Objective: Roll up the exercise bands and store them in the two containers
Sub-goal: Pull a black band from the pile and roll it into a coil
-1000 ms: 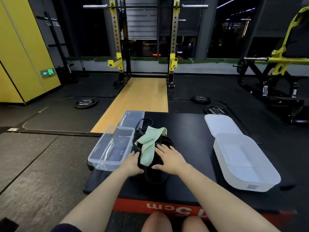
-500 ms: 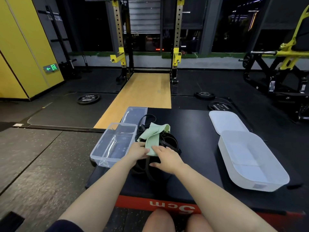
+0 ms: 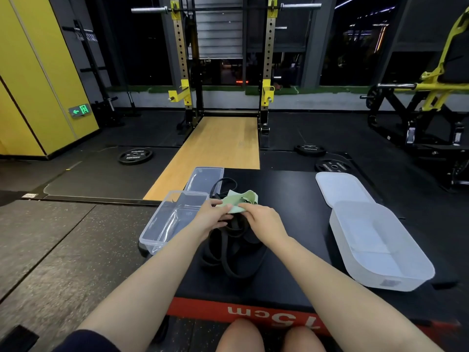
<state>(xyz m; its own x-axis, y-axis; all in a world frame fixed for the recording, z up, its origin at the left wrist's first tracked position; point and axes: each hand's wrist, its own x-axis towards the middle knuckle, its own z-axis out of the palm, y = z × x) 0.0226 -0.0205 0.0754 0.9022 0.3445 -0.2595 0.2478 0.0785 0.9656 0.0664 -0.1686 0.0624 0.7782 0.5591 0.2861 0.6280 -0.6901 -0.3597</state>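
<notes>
Hands meet over a black padded counter (image 3: 291, 199), matte, with a red front edge printed "15cm", read upside down. Left hand (image 3: 210, 217) and right hand (image 3: 264, 219) both pinch the near end of a pale green band (image 3: 241, 200), a flat, soft, crumpled strip; fingers (image 3: 228, 207) curled onto it, thumb and fingertips closed on the fabric. The green band runs away from the fingers and lies on top of a tangle of black bands (image 3: 228, 252), flat rubbery loops piled under and just behind the wrists, with one loop sticking out beyond the fingers.

Just left of the left fingers: clear container (image 3: 162, 224), rigid transparent plastic, rectangular, rounded corners, touching the band pile's side. Its clear lid (image 3: 205, 177) lies flat beyond it. Well right of the right fingers: white container (image 3: 380, 250), frosted translucent plastic, deeper, rounded rectangle, small grey label on the near wall, unreadable. White lid (image 3: 340, 188) lies flat past it, touching its far rim.

Far beyond the fingers: wooden lifting platform (image 3: 215, 148), smooth planks, yellow-and-black squat rack (image 3: 182, 59), perforated steel uprights. Black weight plate (image 3: 135, 155) on speckled rubber floor, white lettering too blurred to read. Green exit sign (image 3: 80, 110) with arrow on yellow wall.
</notes>
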